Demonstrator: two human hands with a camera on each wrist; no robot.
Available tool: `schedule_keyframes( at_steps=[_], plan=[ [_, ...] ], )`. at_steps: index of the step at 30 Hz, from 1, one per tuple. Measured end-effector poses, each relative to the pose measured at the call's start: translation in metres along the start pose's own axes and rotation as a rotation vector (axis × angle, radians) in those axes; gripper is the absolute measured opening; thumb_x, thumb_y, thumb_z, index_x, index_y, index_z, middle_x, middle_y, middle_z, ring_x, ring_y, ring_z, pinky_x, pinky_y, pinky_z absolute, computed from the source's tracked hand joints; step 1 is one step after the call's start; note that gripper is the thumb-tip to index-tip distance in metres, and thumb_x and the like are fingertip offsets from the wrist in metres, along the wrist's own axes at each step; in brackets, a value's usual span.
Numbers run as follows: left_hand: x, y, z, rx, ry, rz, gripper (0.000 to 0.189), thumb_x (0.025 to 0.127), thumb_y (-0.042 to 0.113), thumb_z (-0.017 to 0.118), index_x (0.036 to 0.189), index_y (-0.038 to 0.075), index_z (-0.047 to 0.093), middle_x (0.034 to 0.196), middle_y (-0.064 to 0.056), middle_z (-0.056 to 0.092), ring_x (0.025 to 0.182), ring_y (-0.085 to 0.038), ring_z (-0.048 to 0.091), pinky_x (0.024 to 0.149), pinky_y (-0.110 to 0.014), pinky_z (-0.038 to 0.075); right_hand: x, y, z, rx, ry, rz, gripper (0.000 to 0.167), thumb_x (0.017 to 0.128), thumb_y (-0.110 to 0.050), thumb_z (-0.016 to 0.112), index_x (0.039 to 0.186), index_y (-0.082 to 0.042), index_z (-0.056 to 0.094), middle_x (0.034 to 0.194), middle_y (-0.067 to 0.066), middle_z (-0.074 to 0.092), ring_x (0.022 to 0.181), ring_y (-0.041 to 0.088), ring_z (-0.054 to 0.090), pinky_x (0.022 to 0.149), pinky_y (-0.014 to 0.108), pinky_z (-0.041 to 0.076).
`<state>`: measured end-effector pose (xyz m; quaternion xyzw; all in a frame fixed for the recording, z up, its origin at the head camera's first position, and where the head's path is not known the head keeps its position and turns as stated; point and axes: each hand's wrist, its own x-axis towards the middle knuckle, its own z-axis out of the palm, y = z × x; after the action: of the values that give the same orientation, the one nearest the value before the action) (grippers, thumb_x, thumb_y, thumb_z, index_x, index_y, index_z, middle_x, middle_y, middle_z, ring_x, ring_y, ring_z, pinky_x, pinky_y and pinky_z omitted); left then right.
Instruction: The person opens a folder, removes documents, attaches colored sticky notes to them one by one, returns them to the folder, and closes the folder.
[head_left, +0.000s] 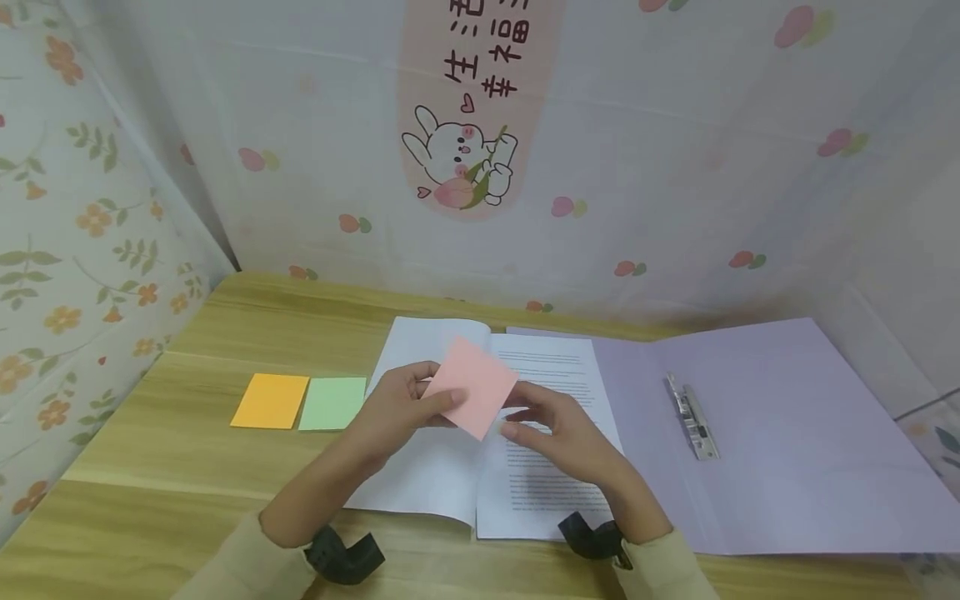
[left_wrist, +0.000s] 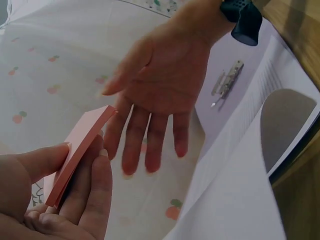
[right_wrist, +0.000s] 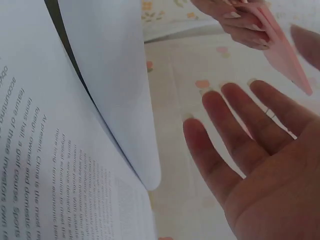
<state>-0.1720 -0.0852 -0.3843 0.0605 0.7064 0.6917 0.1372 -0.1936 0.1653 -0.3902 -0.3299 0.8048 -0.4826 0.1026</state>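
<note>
Head view shows L hand (head_left: 397,410) pinching the pink sticky pad (head_left: 477,387), thumb on its face and fingers behind; the pad is in the air over the open papers (head_left: 536,492), turned corner-up. R hand (head_left: 564,433) is just beside the pad, fingers almost straight, slightly spread, w/ nothing in them — right wrist view shows a gap, so no contact. To handle this pad well, I think, L grip should be firm w/o bending it, thumb away from the free edge. R thumb and index should take one corner and lift only the top sheet, slowly, bc several sheets can come together. Pulling low and flat should also give less curl. Orange pad (head_left: 271,402) and green pad (head_left: 332,405) lie left of the papers, purple folder (head_left: 795,442) at right.
</note>
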Motion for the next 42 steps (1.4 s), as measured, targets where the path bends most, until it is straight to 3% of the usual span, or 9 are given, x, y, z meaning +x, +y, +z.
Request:
schedule_keyframes(
  at_steps=[6,15,20,24,31,34,36,40,42],
  plan=[
    [0.001,-0.005,0.007,-0.037,-0.057,-0.028,0.044,0.093,0.022,0.073,0.127,-0.002,0.061,0.098,-0.012,0.079,0.086,-0.016,0.075,0.088,-0.033,0.060,0.001,0.007,0.001,0.178,-0.008,-0.036,0.044,0.097,-0.007,0.064,0.140,-0.001,0.055,0.129,0.020,0.066,0.105,0.010,0.065,0.096,0.029,0.056],
    [0.002,-0.008,0.013,-0.066,-0.032,-0.054,0.045,0.095,0.022,0.071,0.130,-0.004,0.058,0.109,-0.017,0.077,0.089,-0.015,0.074,0.089,-0.033,0.060,0.003,0.000,0.001,0.091,0.179,0.095,0.029,0.091,-0.015,0.075,0.120,-0.009,0.071,0.101,0.010,0.074,0.085,0.025,0.070,0.077,0.029,0.060],
    [0.003,-0.011,0.014,-0.288,-0.176,-0.113,0.059,0.107,0.043,0.045,0.148,0.001,0.043,0.131,-0.012,0.063,0.108,-0.018,0.066,0.101,-0.035,0.055,0.004,-0.004,0.001,0.127,0.220,0.122,0.024,0.091,-0.011,0.075,0.113,-0.004,0.073,0.098,0.015,0.076,0.083,0.021,0.072,0.075,0.027,0.059],
    [0.003,-0.012,0.017,-0.516,-0.317,-0.173,0.075,0.107,0.061,0.017,0.157,0.006,0.028,0.145,-0.012,0.050,0.123,-0.021,0.057,0.109,-0.040,0.046,0.003,-0.007,0.002,0.134,0.229,0.121,0.024,0.091,-0.010,0.074,0.114,-0.002,0.073,0.098,0.018,0.077,0.082,0.011,0.070,0.075,0.024,0.058],
    [0.001,-0.012,0.023,-0.714,-0.376,-0.223,0.082,0.105,0.065,0.011,0.158,0.004,0.026,0.157,-0.015,0.043,0.132,-0.029,0.058,0.114,-0.048,0.043,0.003,-0.012,0.007,0.058,0.264,0.147,0.027,0.089,-0.012,0.076,0.115,-0.003,0.074,0.092,0.012,0.078,0.085,0.011,0.071,0.086,0.032,0.057],
    [0.000,-0.011,0.023,-0.734,-0.376,-0.232,0.088,0.102,0.070,0.012,0.158,0.004,0.024,0.163,-0.019,0.033,0.136,-0.034,0.055,0.119,-0.052,0.037,0.003,-0.013,0.010,-0.031,0.299,0.188,0.031,0.088,-0.016,0.078,0.117,-0.006,0.074,0.092,0.007,0.079,0.089,0.015,0.070,0.087,0.037,0.056],
    [0.000,-0.010,0.022,-0.736,-0.368,-0.232,0.090,0.101,0.072,0.015,0.158,0.004,0.024,0.163,-0.018,0.034,0.134,-0.032,0.056,0.118,-0.052,0.038,0.003,-0.015,0.012,-0.154,0.327,0.151,0.035,0.086,-0.019,0.081,0.119,-0.010,0.074,0.098,0.003,0.079,0.094,0.017,0.070,0.086,0.039,0.056],
    [-0.002,-0.010,0.019,-0.720,-0.343,-0.227,0.092,0.100,0.074,0.019,0.158,0.003,0.025,0.150,-0.015,0.050,0.125,-0.024,0.061,0.110,-0.044,0.048,0.001,-0.023,0.018,-0.477,0.379,-0.070,0.057,0.075,-0.028,0.091,0.126,-0.016,0.070,0.122,0.000,0.072,0.114,0.019,0.066,0.092,0.043,0.057],
    [-0.003,-0.010,0.018,-0.723,-0.350,-0.225,0.093,0.099,0.075,0.020,0.157,0.003,0.026,0.141,-0.011,0.057,0.124,-0.023,0.062,0.106,-0.040,0.050,0.001,-0.027,0.022,-0.600,0.361,-0.201,0.069,0.069,-0.033,0.094,0.130,-0.016,0.067,0.133,0.001,0.067,0.125,0.021,0.061,0.099,0.043,0.055]
  ],
)
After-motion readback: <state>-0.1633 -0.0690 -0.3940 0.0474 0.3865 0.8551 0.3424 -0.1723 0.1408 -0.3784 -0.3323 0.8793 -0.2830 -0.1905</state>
